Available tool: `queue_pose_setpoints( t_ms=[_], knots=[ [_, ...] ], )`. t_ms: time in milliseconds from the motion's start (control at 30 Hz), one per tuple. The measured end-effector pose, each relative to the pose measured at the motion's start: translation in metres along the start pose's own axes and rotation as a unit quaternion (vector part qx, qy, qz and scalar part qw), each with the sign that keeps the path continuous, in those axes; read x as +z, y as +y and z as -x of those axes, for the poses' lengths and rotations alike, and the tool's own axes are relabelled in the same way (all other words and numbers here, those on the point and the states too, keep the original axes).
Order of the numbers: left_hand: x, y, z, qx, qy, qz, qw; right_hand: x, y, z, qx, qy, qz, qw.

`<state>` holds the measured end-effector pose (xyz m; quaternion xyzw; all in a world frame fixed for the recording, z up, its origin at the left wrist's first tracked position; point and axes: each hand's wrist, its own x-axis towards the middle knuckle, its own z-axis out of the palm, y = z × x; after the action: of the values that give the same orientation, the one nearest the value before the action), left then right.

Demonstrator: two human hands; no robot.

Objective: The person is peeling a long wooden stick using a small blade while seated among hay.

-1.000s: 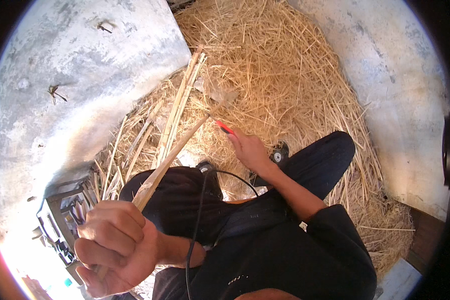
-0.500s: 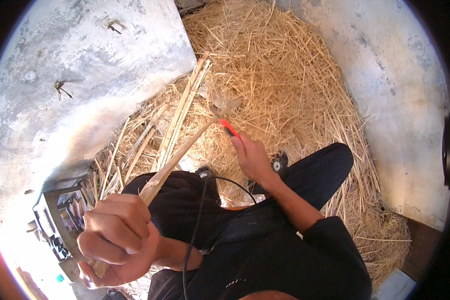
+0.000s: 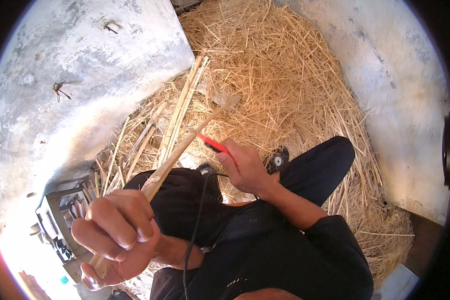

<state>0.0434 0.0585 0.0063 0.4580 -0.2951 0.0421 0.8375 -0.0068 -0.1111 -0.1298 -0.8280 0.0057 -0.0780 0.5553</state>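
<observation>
My left hand point(image 3: 117, 235) is closed around a long pale bamboo strip point(image 3: 167, 167), near the lower left. The strip slants up and away to the right, over my bent leg, and narrows toward its far end. My right hand point(image 3: 242, 167) grips a knife point(image 3: 212, 143) by its red and black handle, just right of the strip. Little of the blade can be made out; it points at the strip's middle, and I cannot tell whether it touches.
Pale shavings point(image 3: 280, 75) cover the floor in a deep heap. Several split strips point(image 3: 185, 107) lie beyond my left leg. Whitewashed walls point(image 3: 100, 65) stand on both sides. A small shelf point(image 3: 60, 220) is at the left, and a black cord point(image 3: 197, 215) runs down my front.
The knife and my right hand have moved left and nearer to me along the strip. The strip's far end now shows past the knife. My left hand's fingers have shifted slightly.
</observation>
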Motion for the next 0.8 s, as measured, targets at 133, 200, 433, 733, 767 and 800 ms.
queue_pose_setpoints(
  t_ms=[133,200,433,733,767,800],
  knots=[
    [0.006,0.003,0.002,0.057,0.058,-0.014,0.997,0.022,0.087,0.0,0.155,0.012,0.204,0.966],
    [0.002,0.007,0.001,0.085,-0.003,0.025,0.996,0.01,0.093,-0.005,0.156,0.001,0.191,0.969],
    [-0.002,0.001,0.006,0.109,0.01,-0.028,0.994,0.009,0.034,0.0,-0.038,0.016,0.105,0.994],
    [-0.011,-0.003,0.016,0.174,0.167,-0.112,0.964,-0.001,0.064,0.0,0.075,0.051,0.136,0.987],
    [-0.012,-0.002,0.015,0.156,0.133,-0.07,0.976,0.0,0.051,-0.004,0.04,0.054,0.088,0.994],
    [-0.013,-0.002,0.013,0.136,0.099,-0.028,0.985,0.006,0.052,-0.003,0.025,0.046,0.092,0.994]
  ],
)
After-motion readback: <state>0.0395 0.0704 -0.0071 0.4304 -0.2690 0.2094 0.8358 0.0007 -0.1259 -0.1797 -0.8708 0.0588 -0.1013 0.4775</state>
